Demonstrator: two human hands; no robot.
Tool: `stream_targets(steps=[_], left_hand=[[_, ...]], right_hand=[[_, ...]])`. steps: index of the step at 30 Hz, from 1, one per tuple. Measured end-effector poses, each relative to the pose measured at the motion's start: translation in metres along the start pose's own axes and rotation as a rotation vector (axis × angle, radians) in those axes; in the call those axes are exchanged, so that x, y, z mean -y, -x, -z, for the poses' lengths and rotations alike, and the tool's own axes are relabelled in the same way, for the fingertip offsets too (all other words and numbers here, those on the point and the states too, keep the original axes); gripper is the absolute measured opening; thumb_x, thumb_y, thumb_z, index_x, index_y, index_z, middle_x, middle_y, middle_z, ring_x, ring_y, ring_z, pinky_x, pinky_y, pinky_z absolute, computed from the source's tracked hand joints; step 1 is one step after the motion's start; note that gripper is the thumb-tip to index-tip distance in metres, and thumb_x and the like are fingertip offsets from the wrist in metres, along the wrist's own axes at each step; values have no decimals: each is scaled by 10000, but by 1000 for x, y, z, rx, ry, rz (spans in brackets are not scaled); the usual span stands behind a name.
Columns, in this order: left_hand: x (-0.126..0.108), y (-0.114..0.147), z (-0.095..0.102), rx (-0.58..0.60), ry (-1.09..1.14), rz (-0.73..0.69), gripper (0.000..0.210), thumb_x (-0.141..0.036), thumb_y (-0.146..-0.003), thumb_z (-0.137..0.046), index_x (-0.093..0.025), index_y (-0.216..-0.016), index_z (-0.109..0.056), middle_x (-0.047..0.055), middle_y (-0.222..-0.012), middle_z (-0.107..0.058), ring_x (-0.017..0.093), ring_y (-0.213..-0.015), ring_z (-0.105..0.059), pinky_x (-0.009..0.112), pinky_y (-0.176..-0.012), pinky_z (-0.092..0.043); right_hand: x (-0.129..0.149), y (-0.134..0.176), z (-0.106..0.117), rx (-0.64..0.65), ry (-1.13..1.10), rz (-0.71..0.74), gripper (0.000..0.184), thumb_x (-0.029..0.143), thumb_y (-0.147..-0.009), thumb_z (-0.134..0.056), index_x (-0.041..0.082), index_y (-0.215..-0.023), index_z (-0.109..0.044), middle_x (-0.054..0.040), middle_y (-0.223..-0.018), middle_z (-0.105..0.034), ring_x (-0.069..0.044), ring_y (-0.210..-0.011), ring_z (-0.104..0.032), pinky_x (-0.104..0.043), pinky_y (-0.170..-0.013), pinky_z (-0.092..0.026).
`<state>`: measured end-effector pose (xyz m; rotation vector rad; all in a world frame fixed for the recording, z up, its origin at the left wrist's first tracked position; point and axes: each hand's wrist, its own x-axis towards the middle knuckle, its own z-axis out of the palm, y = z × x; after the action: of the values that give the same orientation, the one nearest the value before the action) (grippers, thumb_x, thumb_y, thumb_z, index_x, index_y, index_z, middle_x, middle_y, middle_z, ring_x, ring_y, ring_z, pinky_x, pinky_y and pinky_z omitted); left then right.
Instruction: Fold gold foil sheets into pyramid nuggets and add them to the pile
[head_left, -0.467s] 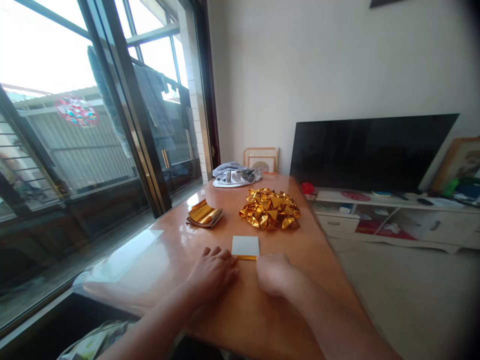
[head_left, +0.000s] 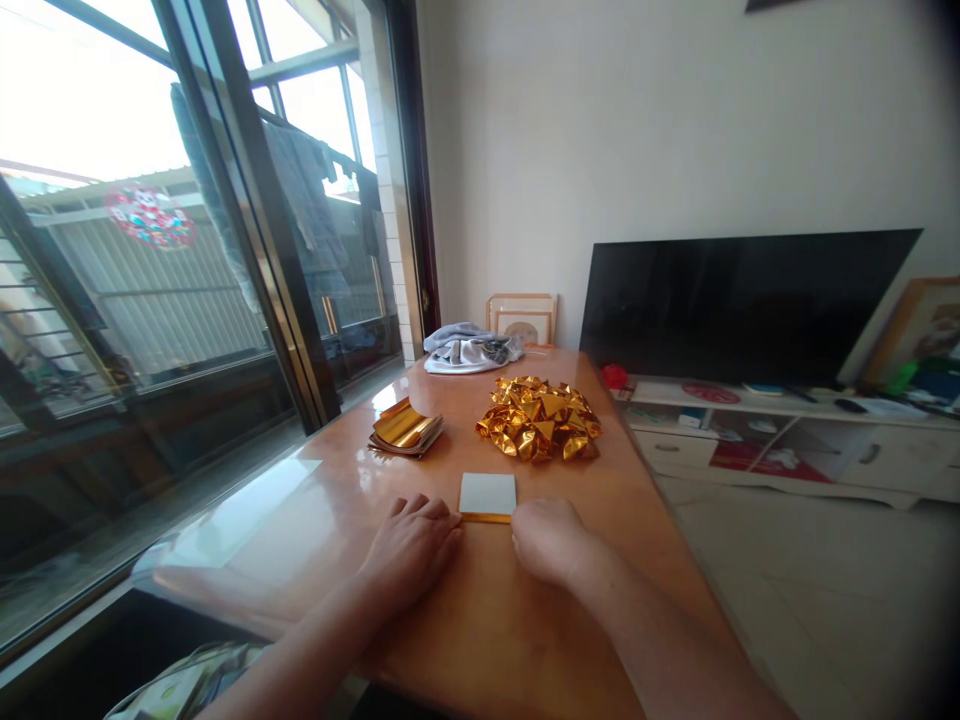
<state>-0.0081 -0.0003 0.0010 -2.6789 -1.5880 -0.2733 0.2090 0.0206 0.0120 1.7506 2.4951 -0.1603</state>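
A small sheet of gold foil paper (head_left: 487,492) lies on the table with its pale side up and a narrow gold strip folded over along the near edge. My left hand (head_left: 414,548) rests at the strip's left end, fingers bent and pressed together, its tip touching the fold. At the right end, my right hand (head_left: 549,540) is closed against the near corner; its fingertips are hidden under the hand. Beyond and to the left sits a curled stack of gold foil paper (head_left: 406,428). A heap of folded gold foil pieces (head_left: 538,418) lies beyond the sheet, slightly right.
The glossy brown table (head_left: 465,640) carries a bundle of grey-white cloth (head_left: 469,350) at its far end, near picture frames (head_left: 523,318). On the right, a television (head_left: 742,310) stands on a low white cabinet (head_left: 795,450). Glass sliding doors (head_left: 225,250) run along the left.
My left hand has shifted slightly left, and more of the sheet's folded gold strip shows. My right hand stays at the right corner. The view has moved slightly.
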Motion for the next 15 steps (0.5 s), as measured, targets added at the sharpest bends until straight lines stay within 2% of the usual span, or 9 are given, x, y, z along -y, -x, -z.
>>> stream_targets(steps=[7, 15], left_hand=[[0, -4, -1, -5, 18, 2, 423, -404, -1030, -326, -258, -940, -713, 66, -972, -669, 239, -948, -572, 395, -868, -363], [0, -6, -10, -42, 4, 51, 458, -421, -1022, -342, -227, -828, -709, 77, -935, -683, 226, -898, -608, 406, -834, -368]], right_hand=[[-8, -7, -2, -61, 24, 20, 309, 214, -904, -518, 124, -1050, -776, -199, -1055, -754, -324, -950, -715, -349, -790, -545], [-10, -12, -6, -82, 34, 19, 303, 213, -908, -514, 124, -1008, -787, -199, -1023, -759, -337, -948, -712, -364, -805, -521]])
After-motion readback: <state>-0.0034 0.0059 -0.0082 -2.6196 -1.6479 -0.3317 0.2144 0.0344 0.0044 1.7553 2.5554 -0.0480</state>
